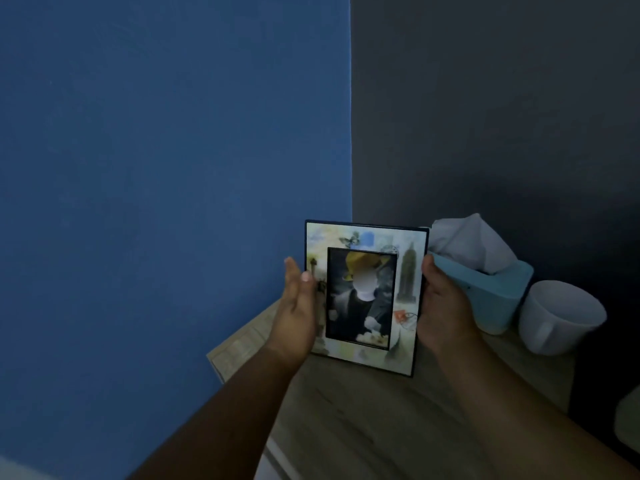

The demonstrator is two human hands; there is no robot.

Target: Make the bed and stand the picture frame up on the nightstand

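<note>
From the head camera, the picture frame [365,299] stands nearly upright on the pale wooden nightstand [363,420], its lower edge at or just above the top, though contact there is hard to tell, with its printed front turned toward the camera and leaning slightly to the right at the bottom. The left hand [298,306] is pressed against the frame's left edge with the palm turned inward; its fingers [292,271] are held straight and close together rather than curled, and the thumb lies over the front border. The right hand [441,306] clasps the frame's right edge, thumb tip on the front near the upper corner, while its other fingers are hidden behind the frame, so how far they wrap cannot be told. Just behind the right hand sits a light blue tissue box [498,296] with a white tissue standing out of its top, and beside that, farther right, a white mug [561,317] with its handle toward the camera. A blue wall [156,168] meets a dark grey wall [502,98] behind the frame.
</note>
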